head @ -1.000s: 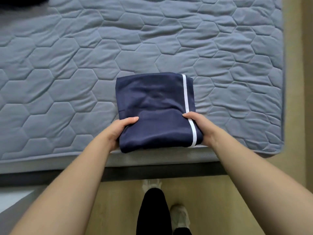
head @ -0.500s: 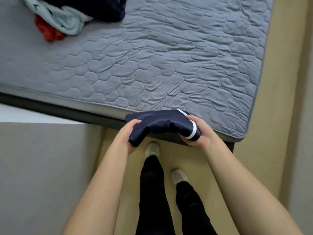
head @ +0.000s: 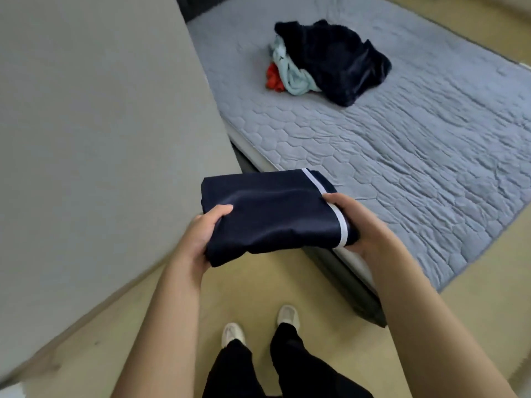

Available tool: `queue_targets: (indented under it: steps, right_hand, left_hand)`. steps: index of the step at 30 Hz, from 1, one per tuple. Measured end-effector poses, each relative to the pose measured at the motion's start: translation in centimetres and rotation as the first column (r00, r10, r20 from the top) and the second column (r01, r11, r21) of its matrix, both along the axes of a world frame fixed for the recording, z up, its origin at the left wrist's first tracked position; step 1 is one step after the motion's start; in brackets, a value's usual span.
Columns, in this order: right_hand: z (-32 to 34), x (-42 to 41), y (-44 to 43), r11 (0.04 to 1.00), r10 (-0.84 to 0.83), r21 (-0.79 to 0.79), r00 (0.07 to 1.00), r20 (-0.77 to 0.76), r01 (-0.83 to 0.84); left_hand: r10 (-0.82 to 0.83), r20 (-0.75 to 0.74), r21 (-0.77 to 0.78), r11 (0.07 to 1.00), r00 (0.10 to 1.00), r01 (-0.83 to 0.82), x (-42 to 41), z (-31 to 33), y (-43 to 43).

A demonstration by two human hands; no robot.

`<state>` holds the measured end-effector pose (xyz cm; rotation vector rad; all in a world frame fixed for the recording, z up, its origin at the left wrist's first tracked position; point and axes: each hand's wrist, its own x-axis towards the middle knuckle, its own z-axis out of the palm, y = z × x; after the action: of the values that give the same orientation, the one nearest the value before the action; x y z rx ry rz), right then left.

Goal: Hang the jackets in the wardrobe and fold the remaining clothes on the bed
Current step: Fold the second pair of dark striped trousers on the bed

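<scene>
Holding the folded navy garment (head: 273,214) in the air, gripped at both ends.
My left hand (head: 201,234) curls round its left edge, thumb on top; my right hand (head: 359,222) curls round the white-striped edge. Beyond my right fingers lies the bed (head: 416,173), with a pile of unfolded clothes (head: 330,58) well past them.

Navy white-striped garment (head: 267,214), grey hexagon-quilted bed (head: 416,145)

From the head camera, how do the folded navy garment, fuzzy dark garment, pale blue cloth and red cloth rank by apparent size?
1. folded navy garment, though nearest the camera
2. fuzzy dark garment
3. pale blue cloth
4. red cloth; both partly buried
</scene>
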<state>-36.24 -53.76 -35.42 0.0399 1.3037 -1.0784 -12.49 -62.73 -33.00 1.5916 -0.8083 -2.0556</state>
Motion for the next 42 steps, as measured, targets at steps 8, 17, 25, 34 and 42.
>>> queue_targets:
  steps: [8, 17, 25, 34, 42]
  right_hand:
    - [4.4, 16.8, -3.6, 0.863, 0.491, -0.082, 0.865, -0.103, -0.499]
    - [7.4, 40.9, 6.5, 0.505, 0.823, -0.272, 0.552, -0.134, -0.819]
    - [12.5, 62.1, 21.8, 0.216, 0.975, -0.33, 0.223, 0.018, -0.919]
    - [18.8, 81.8, 31.2, -0.052, 0.991, -0.527, -0.109, 0.077, -0.849]
    - [24.8, 99.5, 33.9, -0.334, 0.913, -0.731, -0.398, -0.094, -0.594]
  left_hand:
    - [0.424, 0.016, -0.11, 0.901, 0.905, -0.42, 18.6, 5.8, 8.8]
    - [0.775, 0.06, -0.244, 0.622, 0.629, -0.744, 39.0, 8.6, 30.1]
    - [0.968, -0.104, -0.328, 0.183, 0.229, -0.927, 53.7, 13.6, 51.4]
    - [0.947, -0.321, -0.426, -0.164, -0.021, -0.89, 65.2, 19.1, 64.4]
    - [0.932, -0.305, -0.648, -0.352, -0.194, -0.675, 75.9, 25.1, 68.5]
